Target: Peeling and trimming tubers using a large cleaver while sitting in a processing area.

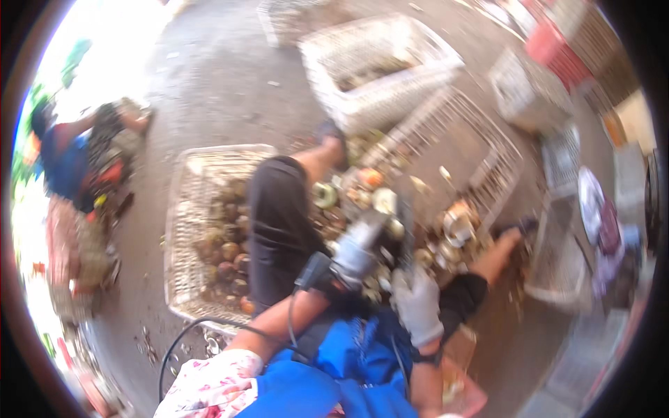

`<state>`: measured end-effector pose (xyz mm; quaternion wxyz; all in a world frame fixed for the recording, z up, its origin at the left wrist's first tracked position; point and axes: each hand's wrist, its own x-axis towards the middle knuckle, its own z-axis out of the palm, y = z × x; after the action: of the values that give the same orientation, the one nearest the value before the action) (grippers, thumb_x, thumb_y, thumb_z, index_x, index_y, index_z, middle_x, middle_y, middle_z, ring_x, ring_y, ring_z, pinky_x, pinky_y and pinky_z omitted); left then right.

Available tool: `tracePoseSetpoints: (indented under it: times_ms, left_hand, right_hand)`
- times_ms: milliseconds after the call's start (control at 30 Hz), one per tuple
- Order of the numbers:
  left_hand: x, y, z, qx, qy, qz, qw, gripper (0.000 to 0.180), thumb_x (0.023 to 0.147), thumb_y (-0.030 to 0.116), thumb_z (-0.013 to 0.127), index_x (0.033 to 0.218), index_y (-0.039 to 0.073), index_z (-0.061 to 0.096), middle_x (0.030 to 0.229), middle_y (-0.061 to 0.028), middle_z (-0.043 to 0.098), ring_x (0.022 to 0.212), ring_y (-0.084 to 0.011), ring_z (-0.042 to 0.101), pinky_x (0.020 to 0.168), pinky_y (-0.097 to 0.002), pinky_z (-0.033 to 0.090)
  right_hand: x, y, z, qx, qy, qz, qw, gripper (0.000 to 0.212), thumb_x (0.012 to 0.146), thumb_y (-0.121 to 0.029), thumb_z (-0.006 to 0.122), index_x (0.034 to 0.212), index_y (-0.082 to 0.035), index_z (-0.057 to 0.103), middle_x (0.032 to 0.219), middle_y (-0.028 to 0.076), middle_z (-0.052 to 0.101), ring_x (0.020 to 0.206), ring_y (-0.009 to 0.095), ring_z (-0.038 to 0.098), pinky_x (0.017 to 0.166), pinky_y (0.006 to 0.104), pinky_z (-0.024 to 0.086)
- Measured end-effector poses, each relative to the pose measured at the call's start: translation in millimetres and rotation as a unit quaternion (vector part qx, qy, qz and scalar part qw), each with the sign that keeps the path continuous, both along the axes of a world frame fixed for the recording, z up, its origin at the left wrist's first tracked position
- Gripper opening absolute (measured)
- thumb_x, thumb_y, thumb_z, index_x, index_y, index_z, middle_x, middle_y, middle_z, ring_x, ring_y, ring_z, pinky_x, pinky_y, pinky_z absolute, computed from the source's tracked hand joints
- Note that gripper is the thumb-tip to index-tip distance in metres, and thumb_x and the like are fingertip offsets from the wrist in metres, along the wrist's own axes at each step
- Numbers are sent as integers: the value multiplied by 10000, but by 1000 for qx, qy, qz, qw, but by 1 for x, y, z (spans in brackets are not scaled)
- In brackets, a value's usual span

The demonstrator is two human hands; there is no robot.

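My right hand [416, 303], in a pale glove, is closed around the handle of a knife [405, 233]. The dark, blurred blade points away from me. To its left is my left hand [357, 249], also gloved and smeared by motion. Its fingers are not clear, so I cannot tell whether it holds anything. A pale round cut piece [384, 200] shows just beyond its fingertips. Brown round fruits [226, 254] fill part of the white crate [174, 230] by my left leg. Pale husks [456, 226] and cut pieces lie between my legs.
A long white crate [390, 97] with some contents stands ahead, beside a slatted crate [481, 115]. More crates [557, 254] line the right side. Another person [70, 157] sits at the far left. A cable [202, 320] runs along my left arm.
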<state>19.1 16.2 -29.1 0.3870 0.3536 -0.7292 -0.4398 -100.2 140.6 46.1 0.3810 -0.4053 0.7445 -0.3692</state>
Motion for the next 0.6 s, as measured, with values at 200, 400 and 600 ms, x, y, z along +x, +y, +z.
tracePoseSetpoints:
  times_ms: [200, 400, 600]
  left_hand:
    - [-29, 14, 19, -213, -197, -71, 954, 677, 749, 128, 711, 1402, 95, 539, 1374, -178, 571, 1213, -387, 606, 972, -461, 535]
    - [-20, -4, 31, -182, -303, -144, 924, 625, 827, 142, 640, 1420, 24, 483, 1295, -190, 559, 1166, -369, 617, 927, -445, 564]
    - [-33, -6, 23, -232, -289, -128, 920, 543, 824, 138, 642, 1329, -22, 522, 1193, -196, 585, 1037, -347, 660, 754, -434, 598]
  right_hand:
    - [-8, 28, -15, 26, -87, -164, 982, 451, 989, -151, 654, 1385, 49, 570, 722, 51, 678, 503, 112, 568, 432, 290, 465]
    - [-10, 6, 30, 75, 77, 8, 994, 414, 979, -289, 598, 1234, 36, 613, 1055, 302, 698, 956, 503, 635, 864, 512, 494]
    - [-13, 9, 19, 47, 82, 6, 996, 402, 979, -261, 594, 1253, 34, 612, 1092, 305, 688, 996, 462, 649, 883, 499, 487]
